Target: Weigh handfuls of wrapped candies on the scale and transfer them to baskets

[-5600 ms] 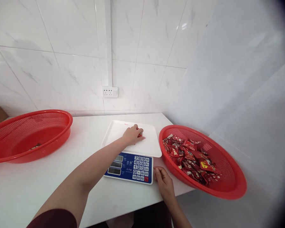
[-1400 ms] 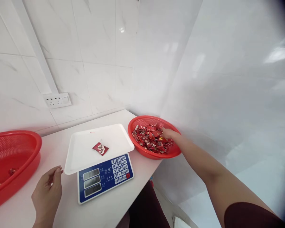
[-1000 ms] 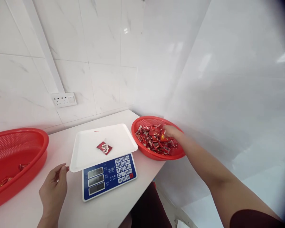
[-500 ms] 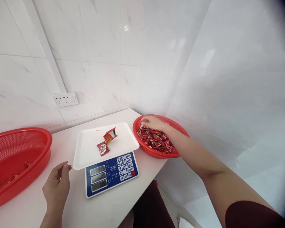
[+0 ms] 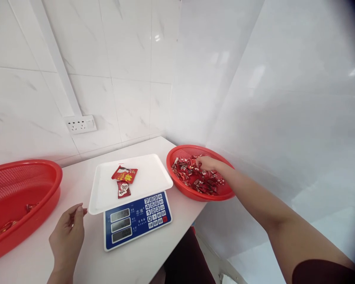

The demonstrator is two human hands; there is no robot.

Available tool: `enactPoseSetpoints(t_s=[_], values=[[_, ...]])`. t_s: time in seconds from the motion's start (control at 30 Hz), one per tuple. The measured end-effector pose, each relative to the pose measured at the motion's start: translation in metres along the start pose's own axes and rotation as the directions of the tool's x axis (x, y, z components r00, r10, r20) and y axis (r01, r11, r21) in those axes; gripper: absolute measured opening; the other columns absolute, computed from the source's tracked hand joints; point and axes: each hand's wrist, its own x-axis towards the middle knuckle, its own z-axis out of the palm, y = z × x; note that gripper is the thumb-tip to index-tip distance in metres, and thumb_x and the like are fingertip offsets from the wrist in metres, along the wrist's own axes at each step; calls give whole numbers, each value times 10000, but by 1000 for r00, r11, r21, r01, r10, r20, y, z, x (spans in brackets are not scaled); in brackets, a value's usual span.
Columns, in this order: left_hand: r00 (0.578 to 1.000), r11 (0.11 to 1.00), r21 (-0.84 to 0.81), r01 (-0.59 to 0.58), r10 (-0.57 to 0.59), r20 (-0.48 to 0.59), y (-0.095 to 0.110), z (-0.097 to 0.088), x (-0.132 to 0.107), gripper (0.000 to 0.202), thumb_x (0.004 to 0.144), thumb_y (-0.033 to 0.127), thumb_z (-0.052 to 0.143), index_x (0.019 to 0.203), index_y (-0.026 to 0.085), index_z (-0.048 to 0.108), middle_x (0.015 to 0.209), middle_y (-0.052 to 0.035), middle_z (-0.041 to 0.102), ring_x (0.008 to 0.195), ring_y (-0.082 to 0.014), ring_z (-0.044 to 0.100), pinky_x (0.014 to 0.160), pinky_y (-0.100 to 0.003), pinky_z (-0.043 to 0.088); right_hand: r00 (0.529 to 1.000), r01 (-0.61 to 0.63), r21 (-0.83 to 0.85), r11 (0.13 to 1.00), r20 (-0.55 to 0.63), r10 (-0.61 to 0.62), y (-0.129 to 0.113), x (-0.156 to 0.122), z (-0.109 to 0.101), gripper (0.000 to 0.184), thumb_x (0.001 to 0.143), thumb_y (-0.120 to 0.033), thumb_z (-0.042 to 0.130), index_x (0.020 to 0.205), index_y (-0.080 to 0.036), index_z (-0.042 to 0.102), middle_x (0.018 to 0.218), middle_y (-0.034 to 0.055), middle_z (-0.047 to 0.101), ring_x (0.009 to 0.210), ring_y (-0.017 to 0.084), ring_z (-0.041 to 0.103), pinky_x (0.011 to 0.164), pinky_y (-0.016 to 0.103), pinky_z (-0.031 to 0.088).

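My right hand [image 5: 207, 163] reaches into the right red basket [image 5: 185, 192], its fingers bent down among many small red snack packets [image 5: 205, 183]. What its fingertips grip, if anything, is hidden. Beside the scale's left edge, my left hand [image 5: 67, 232] is closed in a pinch, with a tiny red bit at the fingertips too small to name. On the white tray [image 5: 150, 173] of the digital scale [image 5: 139, 221] lie a red-and-yellow packet [image 5: 126, 174] and a smaller red packet [image 5: 124, 189], touching each other. The scale's display is lit with digits.
Another red basket [image 5: 49, 201] stands at the left with a few red packets [image 5: 31, 207] inside. A wall socket [image 5: 81, 124] sits above the white table [image 5: 94, 256]. Tiled walls close in the back and right; the table's edge slants below the scale.
My right hand has moved right and lower into the basket's packets. The upper packet on the tray has landed flat and both packets sit further left. My left hand stays nearly still.
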Motion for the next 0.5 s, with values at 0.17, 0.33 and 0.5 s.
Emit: enactPoseSetpoints(t_s=[0.17, 0.33, 0.5], values=[[1000, 1000, 7, 3, -3, 4, 0, 0, 0, 368, 779, 467, 450, 1005, 231, 619, 908, -40, 706, 983, -247, 620, 941, -423, 438, 999, 38, 144, 989, 25, -42, -2, 2, -4, 348, 662, -53, 534, 953, -188, 668, 815, -2, 670, 607, 103, 561, 521, 180, 396], [1000, 1000, -1, -8, 8, -2, 0, -1, -1, 358, 778, 459, 452, 997, 231, 620, 904, -42, 706, 970, -249, 623, 924, -420, 443, 997, 65, 246, 967, 30, -74, -3, 12, 4, 274, 663, -104, 577, 900, -179, 692, 730, -25, 665, 592, 95, 562, 534, 173, 421], [1000, 1000, -8, 3, -3, 0, 4, -1, -2, 355, 771, 462, 454, 992, 237, 617, 903, -32, 703, 950, -234, 626, 921, -399, 444, 996, 85, 297, 951, -4, -88, -6, 20, 12, 367, 694, -152, 597, 1055, -177, 656, 1007, 43, 683, 750, 141, 624, 636, 212, 466]])
